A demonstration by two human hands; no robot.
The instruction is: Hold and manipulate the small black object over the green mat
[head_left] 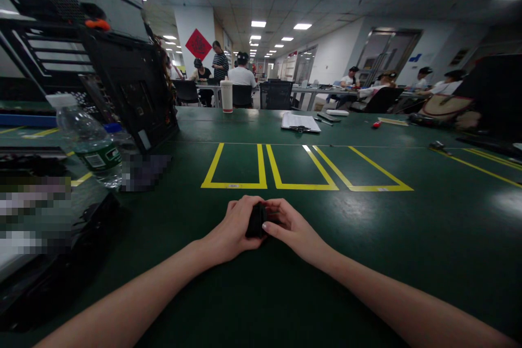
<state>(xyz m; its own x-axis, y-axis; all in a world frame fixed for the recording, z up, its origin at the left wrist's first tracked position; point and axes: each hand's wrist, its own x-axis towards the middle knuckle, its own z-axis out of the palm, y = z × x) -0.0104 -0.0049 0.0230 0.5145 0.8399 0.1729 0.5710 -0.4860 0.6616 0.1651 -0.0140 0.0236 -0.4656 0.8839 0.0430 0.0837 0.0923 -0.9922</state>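
Note:
A small black block-like object (256, 221) is between my hands, low over the green table (326, 283); its exact kind does not show. My left hand (234, 224) is wrapped round its left side, with fingers over the top and the thumb below. From the right, my right hand (291, 227) closes on it, thumb against the near right edge and fingertips behind. The fingers hide much of the object. Just beyond the hands, yellow tape outlines (234, 185) mark the tabletop.
At left stand a plastic water bottle (92, 144) and an opened computer case (138, 92). Farther back are a clipboard with papers (300, 121), a tall cup (227, 95) and a small red item (376, 125). A dark bag (489, 98) sits at right. Several people work at tables behind.

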